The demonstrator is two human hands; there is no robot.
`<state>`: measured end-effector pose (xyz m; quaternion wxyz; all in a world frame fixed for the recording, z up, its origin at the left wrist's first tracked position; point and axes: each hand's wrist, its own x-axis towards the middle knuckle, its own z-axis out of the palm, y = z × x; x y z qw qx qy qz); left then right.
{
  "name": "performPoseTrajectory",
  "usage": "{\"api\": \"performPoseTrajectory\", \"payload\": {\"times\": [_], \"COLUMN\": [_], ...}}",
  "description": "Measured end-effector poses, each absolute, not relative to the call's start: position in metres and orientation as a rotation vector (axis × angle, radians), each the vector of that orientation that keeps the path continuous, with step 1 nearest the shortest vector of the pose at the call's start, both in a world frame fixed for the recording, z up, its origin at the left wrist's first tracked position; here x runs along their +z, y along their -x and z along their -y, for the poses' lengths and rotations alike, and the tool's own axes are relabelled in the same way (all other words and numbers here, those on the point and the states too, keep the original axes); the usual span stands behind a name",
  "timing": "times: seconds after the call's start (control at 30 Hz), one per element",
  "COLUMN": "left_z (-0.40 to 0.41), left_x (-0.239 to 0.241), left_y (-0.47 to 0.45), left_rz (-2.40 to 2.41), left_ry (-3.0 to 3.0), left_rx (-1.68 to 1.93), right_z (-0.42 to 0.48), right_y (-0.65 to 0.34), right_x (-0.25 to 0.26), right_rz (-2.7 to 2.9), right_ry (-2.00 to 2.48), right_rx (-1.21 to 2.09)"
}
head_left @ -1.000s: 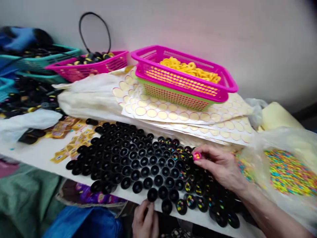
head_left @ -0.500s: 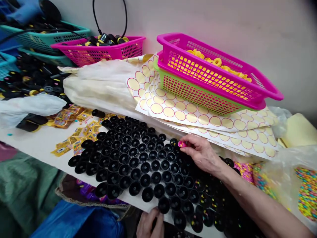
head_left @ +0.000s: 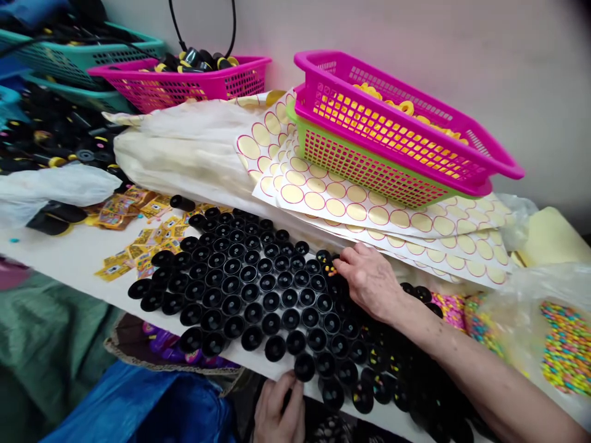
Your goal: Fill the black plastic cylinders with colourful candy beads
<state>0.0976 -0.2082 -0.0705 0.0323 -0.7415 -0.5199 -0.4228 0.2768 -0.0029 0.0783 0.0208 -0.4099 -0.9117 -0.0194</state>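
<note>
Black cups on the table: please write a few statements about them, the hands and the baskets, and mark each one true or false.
1. The right hand has its fingers on the cups. True.
2. All the cups are empty. False: some cups near the right hand hold coloured beads.
3. The right pink basket holds yellow rings. True.
4. That basket sits in a blue basket. False: it sits in a green basket.
5. The left hand holds a sticker sheet. False: it is at the near edge of the table, by the front cups.
</note>
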Motion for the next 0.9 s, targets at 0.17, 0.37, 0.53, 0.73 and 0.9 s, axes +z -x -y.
{"api": "performPoseTrajectory", "payload": {"times": [0.17, 0.37, 0.53, 0.73, 0.9], "left_z": [0.207, 0.205, 0.203, 0.204, 0.201], "left_x": [-0.066, -0.069, -0.069, -0.072, -0.077], "left_y": [-0.101, -0.103, -0.106, -0.109, -0.109], "left_rz": [1.598, 1.617, 1.612, 1.6, 1.581], "left_ry": [2.239, 2.214, 2.172, 2.159, 2.095], "left_rx": [-1.312, -1.302, -1.334, -1.358, -1.333], "right_z": [0.004, 0.041, 0.114, 0.149, 0.122], "right_y": [-0.289, -0.348, -0.462, -0.576, -0.567], "right_x": [0.083, 0.096, 0.091, 0.068, 0.064], "right_rz": [2.561, 1.515, 0.959, 1.407, 1.726], "right_ry": [1.323, 1.295, 1.446, 2.384, 2.208], "right_rx": [0.3, 1.145, 0.845, 0.101, 0.515]}}
